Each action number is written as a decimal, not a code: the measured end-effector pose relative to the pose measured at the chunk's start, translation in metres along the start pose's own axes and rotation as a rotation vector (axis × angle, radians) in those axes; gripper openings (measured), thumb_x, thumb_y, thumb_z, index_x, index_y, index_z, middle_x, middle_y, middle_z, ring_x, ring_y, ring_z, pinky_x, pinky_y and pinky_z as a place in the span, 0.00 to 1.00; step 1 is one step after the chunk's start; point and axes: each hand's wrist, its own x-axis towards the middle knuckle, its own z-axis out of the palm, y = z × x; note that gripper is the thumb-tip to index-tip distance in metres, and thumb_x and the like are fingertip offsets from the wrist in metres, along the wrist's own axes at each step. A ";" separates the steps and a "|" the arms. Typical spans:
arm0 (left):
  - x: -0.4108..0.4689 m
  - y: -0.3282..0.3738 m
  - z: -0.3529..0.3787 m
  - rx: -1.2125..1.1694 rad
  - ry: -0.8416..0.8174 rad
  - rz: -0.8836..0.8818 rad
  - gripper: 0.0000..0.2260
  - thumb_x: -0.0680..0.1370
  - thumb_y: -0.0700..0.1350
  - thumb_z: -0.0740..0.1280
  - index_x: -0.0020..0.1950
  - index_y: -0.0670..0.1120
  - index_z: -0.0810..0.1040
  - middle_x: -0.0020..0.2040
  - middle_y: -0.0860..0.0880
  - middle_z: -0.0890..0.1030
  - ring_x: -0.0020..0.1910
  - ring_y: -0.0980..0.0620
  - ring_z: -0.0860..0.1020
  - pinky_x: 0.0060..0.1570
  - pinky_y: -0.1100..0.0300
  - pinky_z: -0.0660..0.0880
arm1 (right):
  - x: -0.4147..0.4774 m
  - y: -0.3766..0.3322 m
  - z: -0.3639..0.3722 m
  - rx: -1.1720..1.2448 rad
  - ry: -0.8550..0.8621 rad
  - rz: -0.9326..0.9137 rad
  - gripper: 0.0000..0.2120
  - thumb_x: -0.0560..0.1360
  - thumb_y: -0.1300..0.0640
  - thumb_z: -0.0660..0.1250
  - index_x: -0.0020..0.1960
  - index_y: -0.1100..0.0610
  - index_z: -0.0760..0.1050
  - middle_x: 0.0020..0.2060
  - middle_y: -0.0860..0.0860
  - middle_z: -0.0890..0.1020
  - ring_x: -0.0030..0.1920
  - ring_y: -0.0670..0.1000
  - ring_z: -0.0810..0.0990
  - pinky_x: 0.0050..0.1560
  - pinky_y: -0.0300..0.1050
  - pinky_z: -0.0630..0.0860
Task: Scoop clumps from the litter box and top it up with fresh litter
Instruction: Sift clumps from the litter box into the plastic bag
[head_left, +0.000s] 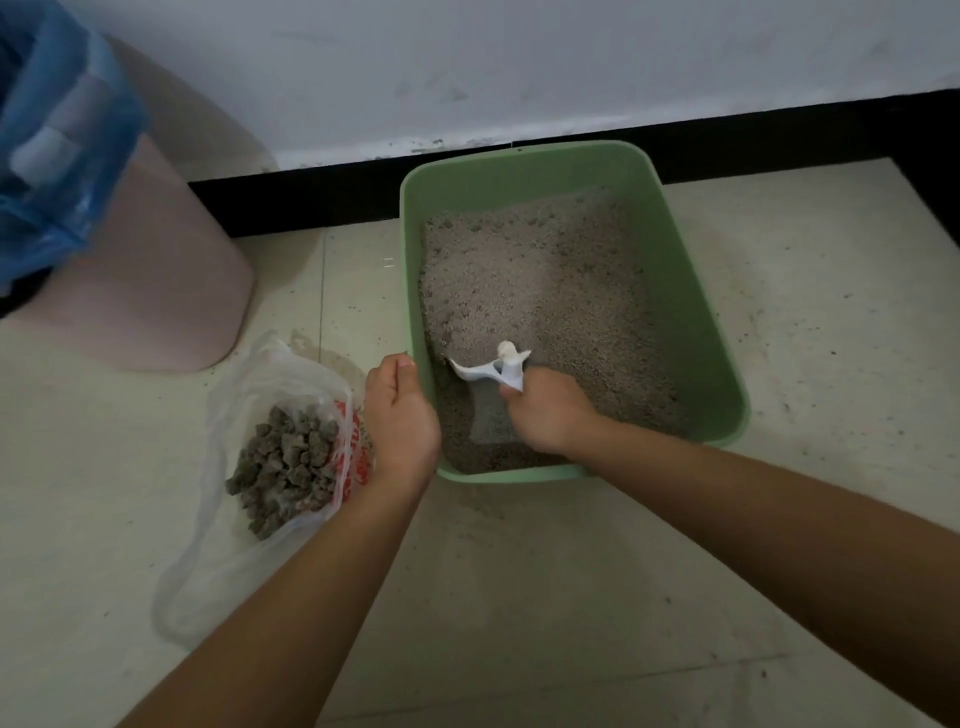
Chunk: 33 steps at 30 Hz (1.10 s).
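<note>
A green litter box (691, 291) sits on the tiled floor against the wall, filled with grey litter (540, 280). My right hand (550, 410) is inside its near end, gripping a white scoop (493, 366) whose blade digs into the litter near the left wall. My left hand (400, 415) rests at the box's near-left rim, fingers curled; whether they grip the rim is unclear. Left of the box lies a clear plastic bag (249, 415) holding several grey clumps (288, 467).
A pink bin (156, 270) lined with a blue plastic bag (52, 145) stands at the far left. A black skirting strip (311, 200) runs along the white wall behind. Loose litter grains speckle the floor (519, 597) around the box.
</note>
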 end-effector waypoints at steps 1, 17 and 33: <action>0.000 0.000 0.000 0.003 0.001 0.005 0.13 0.84 0.46 0.55 0.59 0.42 0.76 0.54 0.49 0.76 0.54 0.49 0.73 0.57 0.55 0.69 | 0.004 -0.006 0.003 0.045 0.020 0.004 0.16 0.84 0.51 0.55 0.56 0.60 0.76 0.41 0.53 0.75 0.35 0.50 0.72 0.30 0.43 0.63; 0.001 -0.003 -0.002 0.030 -0.034 0.036 0.12 0.84 0.47 0.54 0.55 0.44 0.75 0.55 0.47 0.77 0.55 0.48 0.74 0.58 0.53 0.71 | 0.001 0.042 -0.043 -0.080 0.111 -0.329 0.09 0.83 0.50 0.57 0.48 0.55 0.65 0.35 0.47 0.70 0.34 0.46 0.69 0.32 0.44 0.61; 0.003 -0.005 -0.002 0.034 -0.023 0.016 0.14 0.84 0.48 0.55 0.60 0.44 0.76 0.58 0.45 0.78 0.57 0.47 0.74 0.62 0.51 0.70 | -0.007 0.067 -0.046 -0.196 -0.068 -0.420 0.08 0.82 0.51 0.61 0.51 0.57 0.69 0.42 0.49 0.73 0.42 0.52 0.71 0.42 0.45 0.63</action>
